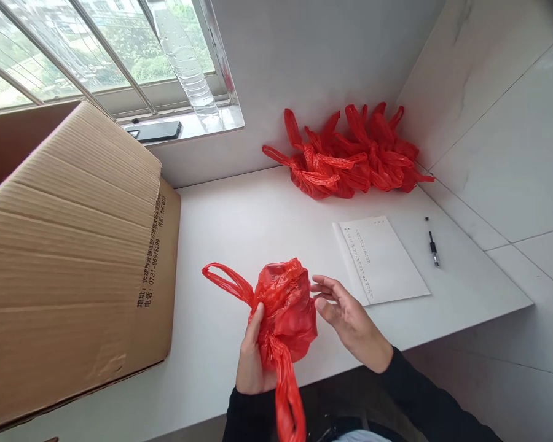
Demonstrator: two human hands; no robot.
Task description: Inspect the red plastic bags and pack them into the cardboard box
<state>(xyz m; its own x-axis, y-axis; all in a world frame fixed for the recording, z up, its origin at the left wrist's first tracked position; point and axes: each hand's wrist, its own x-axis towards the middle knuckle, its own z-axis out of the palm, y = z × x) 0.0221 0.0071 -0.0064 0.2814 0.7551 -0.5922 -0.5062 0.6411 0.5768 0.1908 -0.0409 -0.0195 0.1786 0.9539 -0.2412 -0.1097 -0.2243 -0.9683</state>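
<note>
A filled red plastic bag (286, 307) sits near the front edge of the white table (258, 233). My left hand (252, 359) grips it from below, thumb pressed on its left side, with one handle loop hanging down past my wrist. The other handle loop sticks out to the left. My right hand (345, 316) is beside the bag's right side, fingers spread and apart, fingertips almost touching the plastic.
A large cardboard box (74, 264) with an open flap fills the left. Several tied red bags (350, 159) lie at the back corner. A printed sheet (380, 258) and a pen (433, 245) lie to the right. A phone (156, 131) rests on the windowsill.
</note>
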